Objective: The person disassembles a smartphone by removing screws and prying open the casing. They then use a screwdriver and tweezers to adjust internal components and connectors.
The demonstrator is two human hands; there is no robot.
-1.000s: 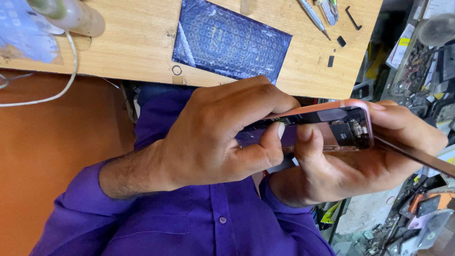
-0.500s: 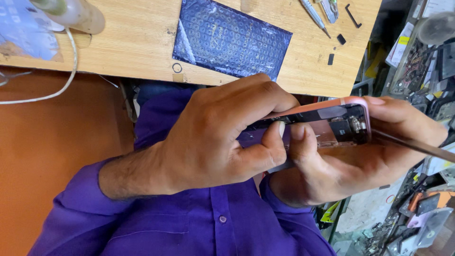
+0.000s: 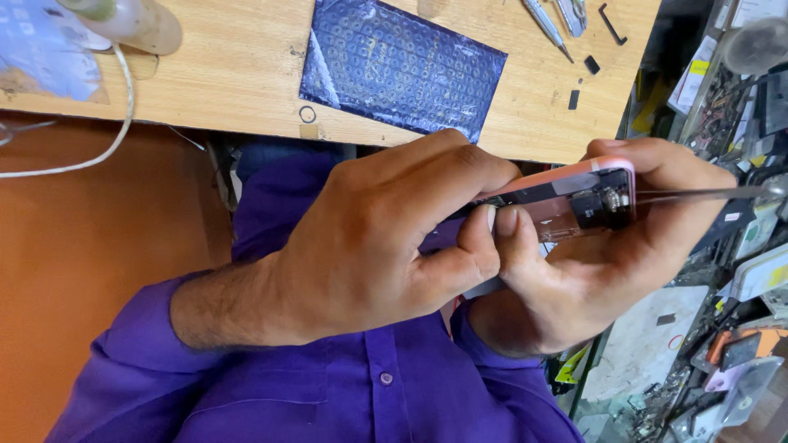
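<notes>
An opened pink phone [image 3: 574, 201] with its inner parts exposed is held between both hands, above my lap and purple shirt [image 3: 345, 385]. My left hand [image 3: 377, 238] reaches in from the left and closes over the phone's left part, thumb pressed on its edge. My right hand [image 3: 607, 271] cups the phone from below and the right, fingers curled over its top end and thumb beside the left thumb. A thin metal tool [image 3: 706, 195] runs almost level from the phone's right end past my right fingers. Which fingers grip the tool is hidden.
A wooden table [image 3: 238, 74] lies ahead with a blue bubble-wrap pouch [image 3: 402, 66], a white cable [image 3: 98, 152], a pale bottle [image 3: 131, 20], a screwdriver [image 3: 546, 25] and small black parts [image 3: 574, 98]. Cluttered shelves of phone parts [image 3: 739, 287] fill the right side.
Both hands and the phone have shifted slightly up and to the right. The metal tool has swung from sloping downward to nearly level.
</notes>
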